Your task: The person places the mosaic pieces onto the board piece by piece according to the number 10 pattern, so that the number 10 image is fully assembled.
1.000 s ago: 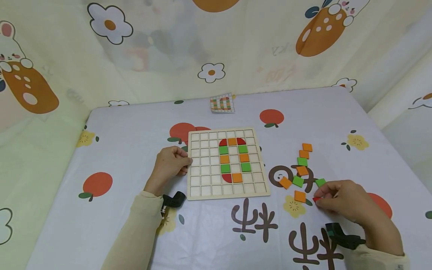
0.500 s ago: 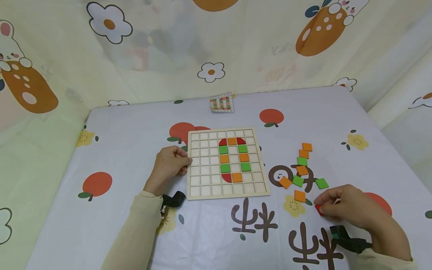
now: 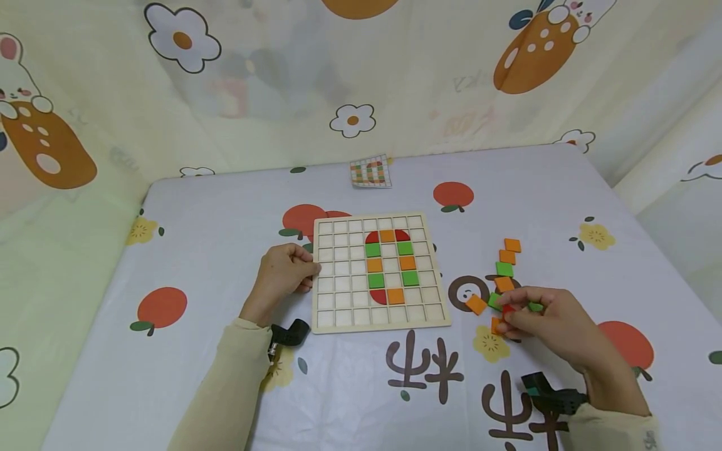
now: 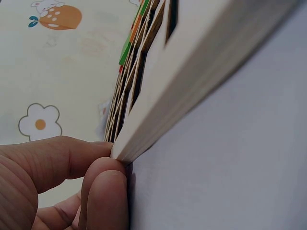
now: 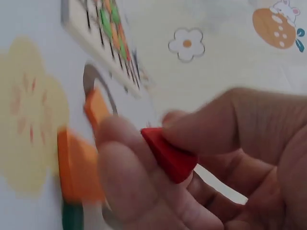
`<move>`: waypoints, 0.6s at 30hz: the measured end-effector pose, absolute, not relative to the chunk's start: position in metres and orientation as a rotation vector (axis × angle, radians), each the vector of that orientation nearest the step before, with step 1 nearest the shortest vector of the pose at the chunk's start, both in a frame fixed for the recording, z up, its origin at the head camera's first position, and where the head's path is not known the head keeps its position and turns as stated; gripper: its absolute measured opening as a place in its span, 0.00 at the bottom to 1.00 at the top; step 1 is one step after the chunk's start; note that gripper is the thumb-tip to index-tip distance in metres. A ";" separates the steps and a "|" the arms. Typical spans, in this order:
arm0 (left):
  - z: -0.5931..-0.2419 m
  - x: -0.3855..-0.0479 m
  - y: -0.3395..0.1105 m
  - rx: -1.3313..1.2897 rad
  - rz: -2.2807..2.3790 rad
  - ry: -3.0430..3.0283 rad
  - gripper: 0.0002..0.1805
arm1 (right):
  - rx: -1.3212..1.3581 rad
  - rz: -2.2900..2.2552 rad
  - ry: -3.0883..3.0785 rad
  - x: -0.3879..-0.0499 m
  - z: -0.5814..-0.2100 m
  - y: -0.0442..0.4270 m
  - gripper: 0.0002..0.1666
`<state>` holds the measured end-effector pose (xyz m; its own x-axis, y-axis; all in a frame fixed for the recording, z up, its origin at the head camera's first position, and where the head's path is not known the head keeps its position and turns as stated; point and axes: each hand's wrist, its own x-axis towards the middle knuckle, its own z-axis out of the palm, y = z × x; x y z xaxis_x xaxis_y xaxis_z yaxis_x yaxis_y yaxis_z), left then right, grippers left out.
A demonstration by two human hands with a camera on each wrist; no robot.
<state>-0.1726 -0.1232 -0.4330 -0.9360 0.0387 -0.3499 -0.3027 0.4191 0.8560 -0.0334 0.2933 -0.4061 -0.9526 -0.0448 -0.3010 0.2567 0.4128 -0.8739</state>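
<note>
Board (image 3: 341,269) on bench (image 3: 350,401): placed tiles (image 3: 407,263) make ring, looks nearly done; near-right corner & left cols bare. L hand (image 3: 284,272) pinches board's left edge; R hand (image 3: 544,322), well apart, pinches red tile (image 5: 170,155) by approx. 8 loose tiles (image 3: 504,269), right.

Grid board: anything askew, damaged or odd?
On the board, the tile ring looks unfinished: in the head view its lower-right cell is bare; the other three corners hold red pieces. No damage shows; the right hand pinches another red piece.
</note>
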 end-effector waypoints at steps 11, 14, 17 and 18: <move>-0.432 -0.173 -0.122 -0.241 1.507 2.371 0.10 | 0.273 -1.614 2.372 -0.060 -0.406 0.250 0.18; -0.432 -0.173 -0.122 -0.249 1.502 2.373 0.10 | 0.293 -1.648 2.303 -0.068 -0.407 0.241 0.19; -0.432 -0.172 -0.122 -0.248 1.500 2.377 0.10 | 0.295 -1.662 2.256 -0.075 -0.407 0.233 0.18; -0.432 -0.172 -0.122 -0.246 1.502 2.377 0.10 | 0.296 -1.662 2.246 -0.078 -0.407 0.230 0.18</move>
<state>-0.1723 -0.1218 -0.4323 -0.9345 0.0239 -0.3551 -0.3104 0.4333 0.8461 -0.0776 0.2305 -0.4074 -0.9238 -0.0292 -0.3817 0.3566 0.2973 -0.8857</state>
